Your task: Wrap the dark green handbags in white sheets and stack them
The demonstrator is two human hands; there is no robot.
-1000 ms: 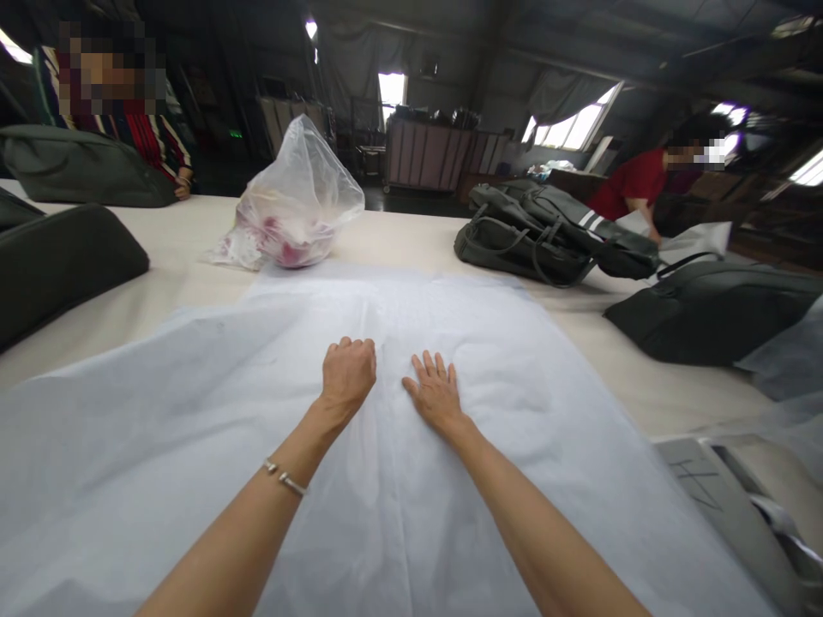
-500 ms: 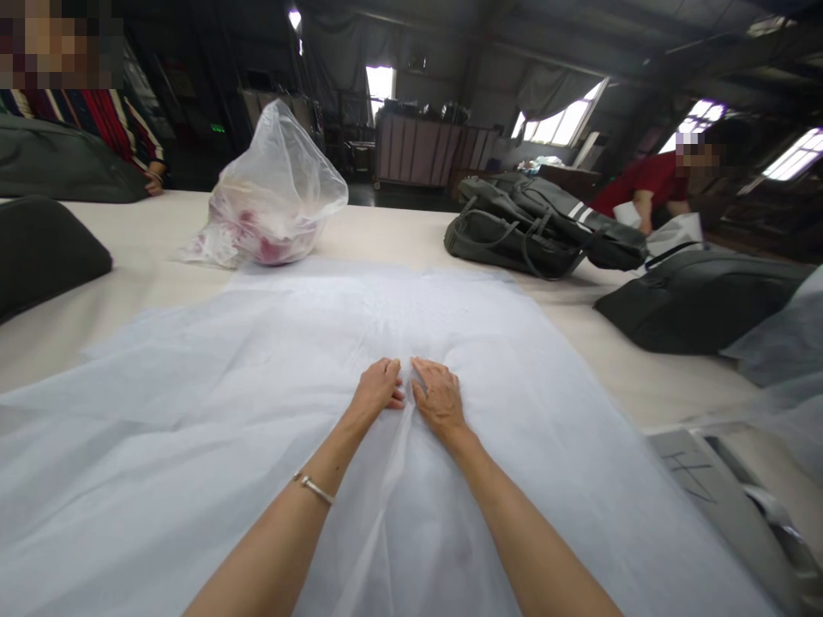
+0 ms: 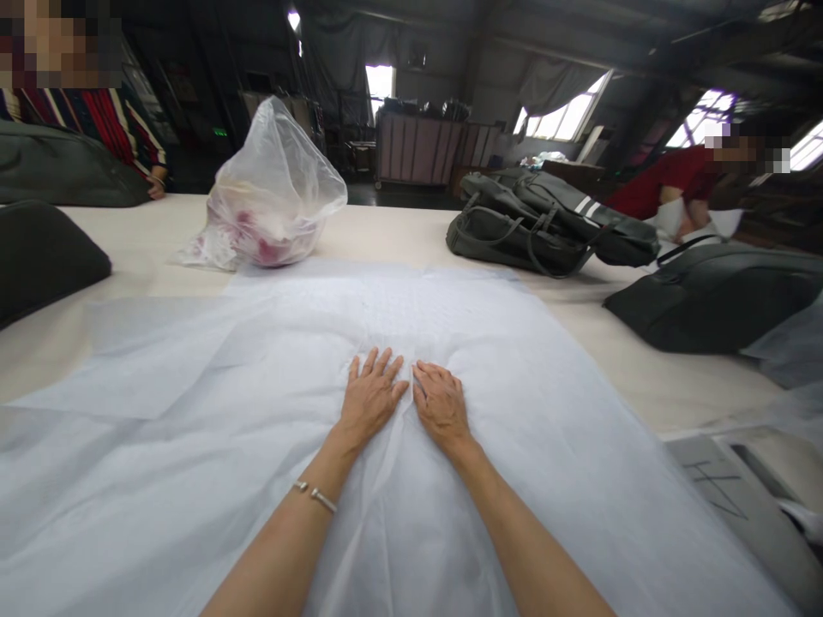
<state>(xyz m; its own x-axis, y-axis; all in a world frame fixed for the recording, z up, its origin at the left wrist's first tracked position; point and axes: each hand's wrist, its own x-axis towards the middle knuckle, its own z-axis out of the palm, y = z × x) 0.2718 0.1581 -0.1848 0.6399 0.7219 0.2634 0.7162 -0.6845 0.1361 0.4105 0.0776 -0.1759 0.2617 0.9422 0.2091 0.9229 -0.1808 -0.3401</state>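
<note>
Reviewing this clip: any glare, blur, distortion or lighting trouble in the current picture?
Head view, background: windows blow out against a dark room; head view, centre: hands look fairly sharp, the white sheet pale with soft creases; head view, lower right: the marked grey piece looks smeared and stretched, perhaps by the wide lens.

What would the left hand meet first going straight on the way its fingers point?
Probably no obstacle: ahead of the left hand, the way looks free over the white sheet and table, between the plastic bag and striped dark bag, though depth is unclear.
</note>
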